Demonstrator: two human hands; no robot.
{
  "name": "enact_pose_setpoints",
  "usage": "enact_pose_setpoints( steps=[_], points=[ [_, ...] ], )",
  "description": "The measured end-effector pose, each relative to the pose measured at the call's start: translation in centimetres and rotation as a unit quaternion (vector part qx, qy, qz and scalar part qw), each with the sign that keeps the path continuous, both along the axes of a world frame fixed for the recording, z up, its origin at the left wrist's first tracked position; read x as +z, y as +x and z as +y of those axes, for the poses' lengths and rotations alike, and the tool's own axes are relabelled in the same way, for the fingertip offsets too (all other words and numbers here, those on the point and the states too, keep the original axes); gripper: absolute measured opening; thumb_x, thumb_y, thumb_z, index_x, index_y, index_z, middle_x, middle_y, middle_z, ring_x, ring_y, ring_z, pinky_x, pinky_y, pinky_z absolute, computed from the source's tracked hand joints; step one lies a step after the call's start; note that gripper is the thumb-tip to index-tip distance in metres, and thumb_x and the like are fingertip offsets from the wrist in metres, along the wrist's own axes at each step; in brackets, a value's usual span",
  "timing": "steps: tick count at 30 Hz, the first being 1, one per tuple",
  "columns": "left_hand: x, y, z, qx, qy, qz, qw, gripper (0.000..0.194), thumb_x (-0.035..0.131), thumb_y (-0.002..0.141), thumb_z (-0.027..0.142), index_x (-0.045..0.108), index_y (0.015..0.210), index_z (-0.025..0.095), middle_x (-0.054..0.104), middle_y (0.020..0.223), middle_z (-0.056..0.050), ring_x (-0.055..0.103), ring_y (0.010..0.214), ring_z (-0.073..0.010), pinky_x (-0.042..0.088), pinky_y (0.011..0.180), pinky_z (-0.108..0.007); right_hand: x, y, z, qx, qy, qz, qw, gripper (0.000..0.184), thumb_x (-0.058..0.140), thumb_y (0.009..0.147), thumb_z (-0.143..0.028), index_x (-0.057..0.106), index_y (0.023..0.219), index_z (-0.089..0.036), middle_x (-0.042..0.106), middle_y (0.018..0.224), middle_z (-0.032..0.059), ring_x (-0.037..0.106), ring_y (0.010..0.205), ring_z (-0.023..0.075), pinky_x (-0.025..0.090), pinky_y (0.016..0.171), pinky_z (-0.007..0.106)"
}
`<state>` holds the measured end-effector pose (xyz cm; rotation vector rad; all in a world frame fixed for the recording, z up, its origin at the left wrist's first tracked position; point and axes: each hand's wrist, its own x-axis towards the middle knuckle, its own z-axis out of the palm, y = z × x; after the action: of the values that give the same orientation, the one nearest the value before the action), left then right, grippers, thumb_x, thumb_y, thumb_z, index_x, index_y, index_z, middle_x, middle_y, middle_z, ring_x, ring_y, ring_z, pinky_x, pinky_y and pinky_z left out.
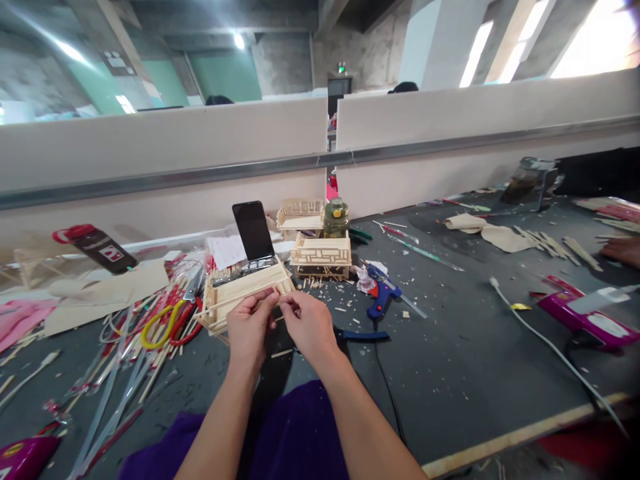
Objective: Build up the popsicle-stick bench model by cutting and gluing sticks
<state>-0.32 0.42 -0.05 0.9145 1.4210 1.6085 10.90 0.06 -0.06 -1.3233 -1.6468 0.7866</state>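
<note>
Both hands meet above the near edge of a small model of pale wooden sticks. My left hand is closed, thumb and fingers pinched together at the model's right end. Right beside it, my right hand also pinches, its fingertips almost touching the left ones. Whatever lies between the fingertips is too small and too covered to name. Behind the model a phone stands propped up. Two more stick-built pieces are close by: a railed one and another behind it.
To the right lie a blue glue gun and dark-blue-handled pliers. Yellow-handled scissors rest on bundled sticks at left. A green jar, a dark bottle and a purple tool stand or lie around. Another person's hand is at far right.
</note>
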Motion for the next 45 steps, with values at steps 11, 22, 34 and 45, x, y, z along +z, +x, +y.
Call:
enact_pose_setpoints(
  steps=[11, 22, 34, 45],
  points=[
    [-0.01, 0.08, 0.07, -0.005, 0.008, 0.000, 1.000, 0.037, 0.082, 0.060, 0.034, 0.072, 0.087, 0.011, 0.066, 0.062, 0.001, 0.043, 0.037, -0.0043, 0.029, 0.037, -0.017, 0.07, -0.03, 0.00, -0.001, 0.006, -0.005, 1.000, 0.014, 0.057, 0.088, -0.021, 0.070, 0.084, -0.024, 0.070, 0.078, -0.0014, 0.061, 0.066, 0.0120, 0.041, 0.061, 0.020],
    [-0.06, 0.03, 0.09, -0.009, 0.004, -0.001, 1.000, 0.038, 0.082, 0.059, 0.035, 0.072, 0.087, 0.011, 0.068, 0.067, 0.001, 0.042, 0.037, -0.0040, 0.028, 0.037, -0.018, -0.24, -0.14, 0.08, -0.001, 0.010, -0.009, 1.000, 0.015, 0.056, 0.089, -0.023, 0.070, 0.086, -0.024, 0.071, 0.079, -0.0013, 0.062, 0.067, 0.0123, 0.042, 0.062, 0.021],
    [0.24, 0.15, 0.00, -0.015, 0.002, -0.006, 1.000, 0.037, 0.081, 0.060, 0.036, 0.072, 0.086, 0.011, 0.066, 0.061, 0.001, 0.042, 0.036, -0.0046, 0.028, 0.036, -0.018, -0.24, -0.08, 0.05, 0.001, 0.013, -0.016, 1.000, 0.015, 0.055, 0.089, -0.022, 0.070, 0.087, -0.025, 0.071, 0.079, -0.0018, 0.062, 0.067, 0.0125, 0.042, 0.062, 0.021],
    [0.26, 0.09, -0.05, -0.012, -0.009, -0.003, 1.000, 0.038, 0.080, 0.062, 0.035, 0.071, 0.089, 0.009, 0.062, 0.056, 0.003, 0.042, 0.035, -0.0044, 0.027, 0.035, -0.016, 0.02, 0.05, -0.01, 0.004, 0.013, -0.002, 1.000, 0.015, 0.055, 0.088, -0.020, 0.070, 0.087, -0.024, 0.071, 0.082, -0.0014, 0.062, 0.069, 0.0124, 0.043, 0.064, 0.021]
  ],
)
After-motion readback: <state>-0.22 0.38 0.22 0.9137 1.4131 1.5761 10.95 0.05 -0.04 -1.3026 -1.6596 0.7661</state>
